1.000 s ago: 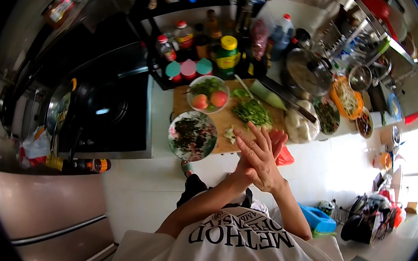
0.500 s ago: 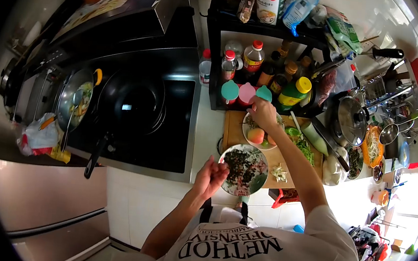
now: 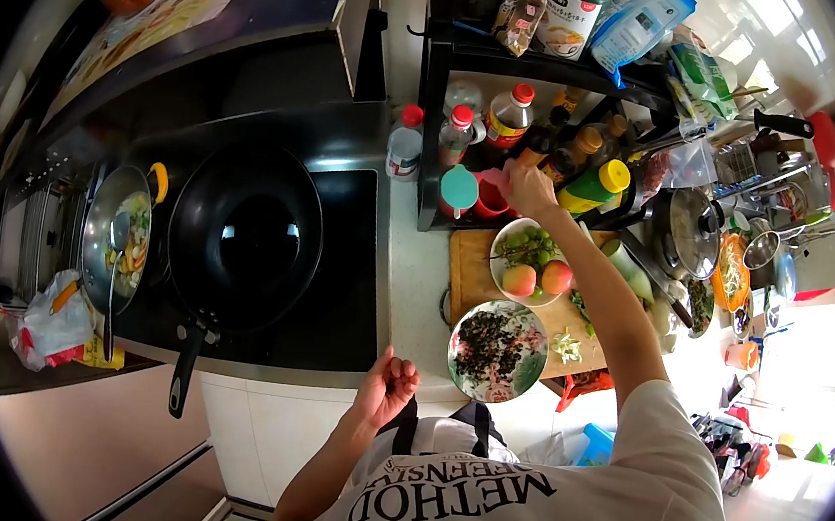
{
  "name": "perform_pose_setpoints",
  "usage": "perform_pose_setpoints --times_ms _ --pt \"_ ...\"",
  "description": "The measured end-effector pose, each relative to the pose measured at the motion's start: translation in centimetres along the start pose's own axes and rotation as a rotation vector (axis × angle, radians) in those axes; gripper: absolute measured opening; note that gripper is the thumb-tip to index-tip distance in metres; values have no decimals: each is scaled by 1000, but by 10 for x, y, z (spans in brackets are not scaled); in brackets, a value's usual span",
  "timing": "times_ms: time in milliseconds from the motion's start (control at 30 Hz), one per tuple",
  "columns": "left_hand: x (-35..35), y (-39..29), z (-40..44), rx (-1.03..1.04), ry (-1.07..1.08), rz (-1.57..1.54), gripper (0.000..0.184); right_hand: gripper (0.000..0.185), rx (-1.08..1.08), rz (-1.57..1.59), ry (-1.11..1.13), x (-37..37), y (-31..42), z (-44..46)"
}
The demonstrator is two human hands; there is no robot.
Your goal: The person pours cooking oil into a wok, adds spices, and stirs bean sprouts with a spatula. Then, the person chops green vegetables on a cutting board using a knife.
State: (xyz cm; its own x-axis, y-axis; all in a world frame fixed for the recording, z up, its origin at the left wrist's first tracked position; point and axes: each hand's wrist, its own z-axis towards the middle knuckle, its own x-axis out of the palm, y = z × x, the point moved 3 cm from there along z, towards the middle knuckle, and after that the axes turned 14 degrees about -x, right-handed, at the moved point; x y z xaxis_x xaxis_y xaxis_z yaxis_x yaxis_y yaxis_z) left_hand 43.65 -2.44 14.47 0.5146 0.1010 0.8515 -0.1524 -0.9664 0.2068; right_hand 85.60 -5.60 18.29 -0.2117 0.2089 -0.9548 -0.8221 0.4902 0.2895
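Note:
At the seasoning jars, my right hand has its fingers closed on the raised pink lid of the middle red jar, whose mouth shows. A closed teal lid covers the jar to its left. My left hand is raised by the counter's front edge, its fingers curled with nothing visible in them. Right of it, apart from it, is a patterned plate of dark chopped bits and pinkish pieces. Under my right forearm, a white bowl holds two peaches and green fruit.
A black wok sits on the cooktop, beside a smaller pan of food with a spoon. Sauce bottles crowd the black rack. On the cutting board lie pale sliced pieces and a knife.
The middle jar's pink lid has gone from shut to raised, with my right hand on it. My left hand has drawn away from the plate, down and left. The camera view has shifted.

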Motion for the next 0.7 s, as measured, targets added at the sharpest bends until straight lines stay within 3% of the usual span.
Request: perform_pose_setpoints --times_ms 100,133,233,267,367,567,700 --pt "3 -5 4 -9 67 -51 47 16 -212 217 -364 -2 -11 6" --pt "4 -7 6 -17 75 -77 47 12 -242 276 -358 2 -11 5" --pt "6 -5 10 -45 87 -132 47 9 -261 208 -184 26 -13 2" --pt "7 -3 12 -52 86 -134 47 13 -307 148 29 33 -16 3" --pt "6 -1 16 -64 76 -136 47 16 -180 8 300 73 -29 15" --pt "4 -4 14 -51 82 -172 46 17 -158 -125 506 73 -9 30" --pt "9 -4 12 -14 23 -174 44 17 -147 -131 507 78 -6 33"
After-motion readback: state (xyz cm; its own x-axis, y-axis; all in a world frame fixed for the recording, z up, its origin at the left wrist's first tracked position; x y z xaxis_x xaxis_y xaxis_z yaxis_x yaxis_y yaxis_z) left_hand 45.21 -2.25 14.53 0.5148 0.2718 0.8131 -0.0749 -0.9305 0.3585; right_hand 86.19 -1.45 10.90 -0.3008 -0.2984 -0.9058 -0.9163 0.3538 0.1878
